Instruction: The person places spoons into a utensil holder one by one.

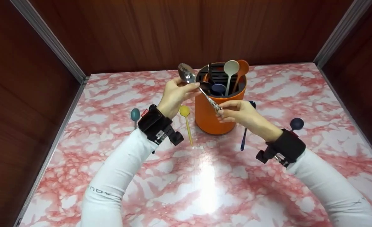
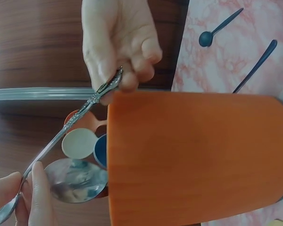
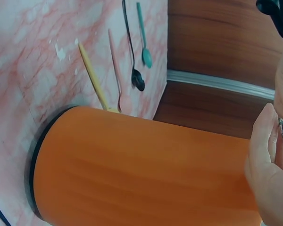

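A shiny silver spoon (image 1: 186, 73) with an ornate handle is held aslant above the front left of an orange utensil holder (image 1: 215, 116). My left hand (image 1: 179, 94) pinches it at the neck, just below the bowl. At the other end, my right hand (image 1: 242, 114) grips the patterned handle tip between thumb and fingers. From the holder stick up a white spoon (image 1: 231, 68), an orange spoon (image 1: 244, 67) and a dark blue utensil (image 1: 218, 89). Another metal bowl (image 2: 76, 181) shows by the holder's mouth in the left wrist view.
Around the holder on the pink marbled table lie a yellow spoon (image 1: 185, 111), a teal spoon (image 1: 135, 114), a dark blue utensil (image 1: 243, 140) and a dark round-headed one (image 1: 297, 123). The right wrist view adds a pink spoon (image 3: 125, 103) and black spoon (image 3: 137, 81). Brown wood panels (image 1: 173, 34) enclose the table.
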A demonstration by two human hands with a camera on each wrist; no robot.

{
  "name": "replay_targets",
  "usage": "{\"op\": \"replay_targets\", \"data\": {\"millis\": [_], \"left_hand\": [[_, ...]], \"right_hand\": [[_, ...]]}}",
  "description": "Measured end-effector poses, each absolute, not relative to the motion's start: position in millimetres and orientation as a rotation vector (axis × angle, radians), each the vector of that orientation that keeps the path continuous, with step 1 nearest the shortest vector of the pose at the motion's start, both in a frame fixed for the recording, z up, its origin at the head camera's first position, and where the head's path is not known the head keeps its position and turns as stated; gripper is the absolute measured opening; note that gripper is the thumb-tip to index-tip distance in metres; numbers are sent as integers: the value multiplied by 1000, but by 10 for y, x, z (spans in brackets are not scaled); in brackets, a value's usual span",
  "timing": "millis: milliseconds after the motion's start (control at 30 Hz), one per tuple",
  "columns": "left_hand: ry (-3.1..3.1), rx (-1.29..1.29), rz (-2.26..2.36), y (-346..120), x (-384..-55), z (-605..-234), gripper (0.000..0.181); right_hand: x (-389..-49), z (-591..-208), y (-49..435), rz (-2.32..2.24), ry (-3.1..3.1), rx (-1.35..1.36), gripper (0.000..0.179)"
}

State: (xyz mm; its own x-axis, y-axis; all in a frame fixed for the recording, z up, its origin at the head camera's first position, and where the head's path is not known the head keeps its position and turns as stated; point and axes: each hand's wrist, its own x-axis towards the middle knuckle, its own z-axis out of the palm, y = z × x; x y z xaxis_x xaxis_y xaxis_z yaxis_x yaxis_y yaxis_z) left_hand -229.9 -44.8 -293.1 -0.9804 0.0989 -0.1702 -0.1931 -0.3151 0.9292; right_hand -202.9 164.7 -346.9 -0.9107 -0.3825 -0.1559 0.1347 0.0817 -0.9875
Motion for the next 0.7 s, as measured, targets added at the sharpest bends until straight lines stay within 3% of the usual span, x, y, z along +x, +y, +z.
{"op": "replay_targets", "data": {"millis": [300,500,700], "left_hand": [[1722,-147,2479,-464,-2381,-2856,32],[1689,-117,2562,-439,-2425,-2843,16],[1748,-117,2579,-427,-2460,-2835,22]], "right_hand": [[-2046,-3561,1700,-1903,1953,-245,37],[-2036,-3612,1720,-1903,1937,-222,30],[-2023,-3639,1741,-1904,1910,-211,28]]}}
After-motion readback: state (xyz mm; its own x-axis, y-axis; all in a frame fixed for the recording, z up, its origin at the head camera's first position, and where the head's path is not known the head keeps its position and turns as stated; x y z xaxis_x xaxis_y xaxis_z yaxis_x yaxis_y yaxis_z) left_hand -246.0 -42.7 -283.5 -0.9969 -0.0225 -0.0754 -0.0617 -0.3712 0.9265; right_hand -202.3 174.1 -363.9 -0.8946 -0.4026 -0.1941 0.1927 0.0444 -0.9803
